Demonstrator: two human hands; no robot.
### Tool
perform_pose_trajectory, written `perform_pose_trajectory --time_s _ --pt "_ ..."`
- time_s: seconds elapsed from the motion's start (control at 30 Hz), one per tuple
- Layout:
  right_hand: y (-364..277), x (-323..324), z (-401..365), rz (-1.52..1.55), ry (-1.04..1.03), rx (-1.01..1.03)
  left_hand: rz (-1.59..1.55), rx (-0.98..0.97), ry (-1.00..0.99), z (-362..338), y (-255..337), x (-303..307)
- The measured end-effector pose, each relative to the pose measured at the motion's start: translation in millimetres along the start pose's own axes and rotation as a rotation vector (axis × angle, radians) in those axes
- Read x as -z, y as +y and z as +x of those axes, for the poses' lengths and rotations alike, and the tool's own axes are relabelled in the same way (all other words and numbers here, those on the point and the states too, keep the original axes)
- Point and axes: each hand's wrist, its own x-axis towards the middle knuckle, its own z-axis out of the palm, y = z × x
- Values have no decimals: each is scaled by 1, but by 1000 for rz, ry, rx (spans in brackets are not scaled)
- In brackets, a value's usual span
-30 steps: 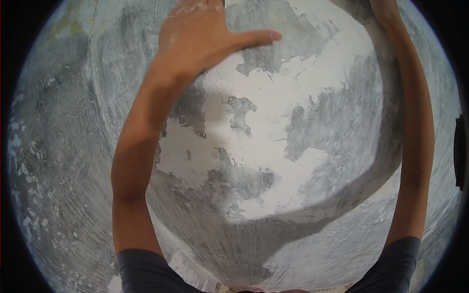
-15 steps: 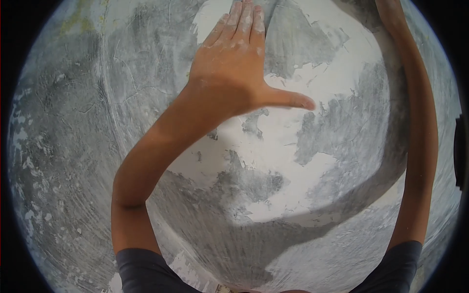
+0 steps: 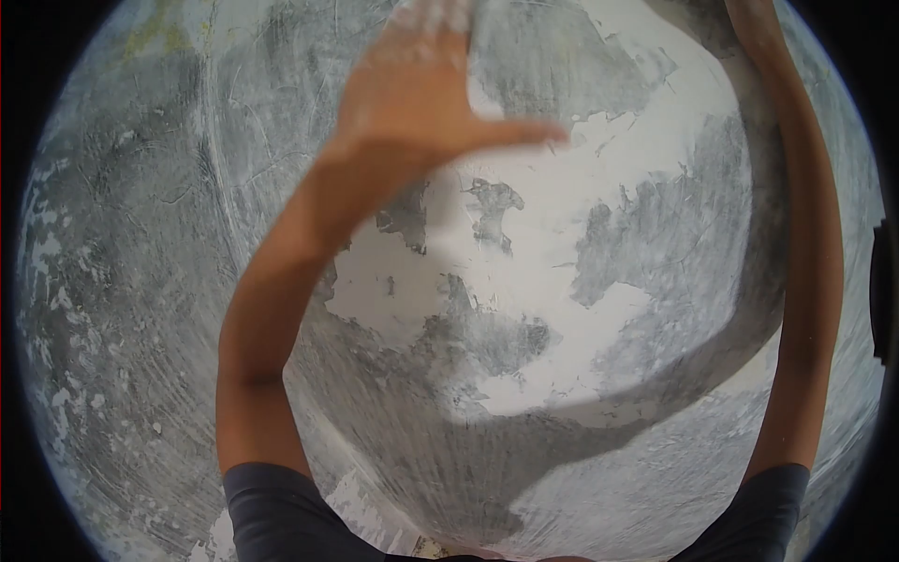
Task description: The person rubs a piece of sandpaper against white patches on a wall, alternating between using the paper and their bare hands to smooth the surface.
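My left hand (image 3: 412,89) is raised near the top of a grey wall (image 3: 524,70) marked with white patches. Its fingers stretch upward, smeared by motion and whitish at the tips, while the thumb sticks out to the right. Whether anything lies under the palm is hidden. At the upper right edge, only the wrist and lower part of my right hand (image 3: 752,23) show; the fingers are cut off by the frame. White plaster-like patches (image 3: 534,239) with ragged edges spread over the wall below and right of my left hand.
The wall fills nearly the whole view. A broad shadow (image 3: 599,417) curves across its lower middle and up the right side. White specks (image 3: 61,398) dot the far left. A dark object (image 3: 880,290) juts in at the right edge.
My left hand has slid up and to the left across the wall, and is now blurred. My right arm stays almost where it was.
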Motion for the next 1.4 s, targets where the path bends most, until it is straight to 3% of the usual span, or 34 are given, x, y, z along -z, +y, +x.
perform_pose_trajectory --time_s 0.03,0.1,0.13,0.2,0.27,0.3,0.37,0.47,0.6,0.7,0.77,0.87,0.9,1.0,1.1,1.2,1.23,1.3,1.37,1.4 --pt "1 -1 0 -71 1 53 -13 162 -66 3 -2 4" --pt "40 21 14 -147 7 106 -1 163 -53 3 3 2" --pt "94 50 33 323 87 -69 12 158 -37 4 7 0" --pt "96 47 30 797 166 -248 24 158 -24 -8 16 -3" --pt "1 -9 0 -53 83 18 -19 -154 4 -33 30 -7" --pt "1 -5 -2 -53 88 15 -18 -159 0 -26 26 -5" --pt "0 -1 1 13 -58 71 -11 63 -89 0 9 1" --pt "7 4 -1 3 -23 81 -126 313 -127 36 -11 9" --pt "16 8 0 -130 62 87 -1 167 -86 -8 13 -17" --pt "7 2 -6 -65 8 98 161 -14 113 -16 21 -26" --pt "0 -3 -2 -92 -44 105 -46 249 -127 15 9 -7" --pt "-20 -10 -8 -157 -60 -15 -281 335 -185 33 7 11" --pt "-17 -5 -7 -181 -62 -51 -284 336 -189 19 19 9" --pt "3 1 -4 12 -72 93 130 148 38 -28 43 -9" --pt "6 2 1 -125 24 116 38 107 55 -10 20 -23" --pt "-4 -4 -3 -75 -42 99 -14 316 -65 27 8 15" --pt "-7 -8 -5 -56 -51 89 -227 284 -295 37 3 50" --pt "3 -3 -1 -192 -67 71 -440 248 -528 30 6 48" --pt "-3 -19 0 -308 -109 80 -104 280 165 -9 19 -27" --pt "-11 -27 5 -432 -146 89 -91 288 179 -28 20 -39"
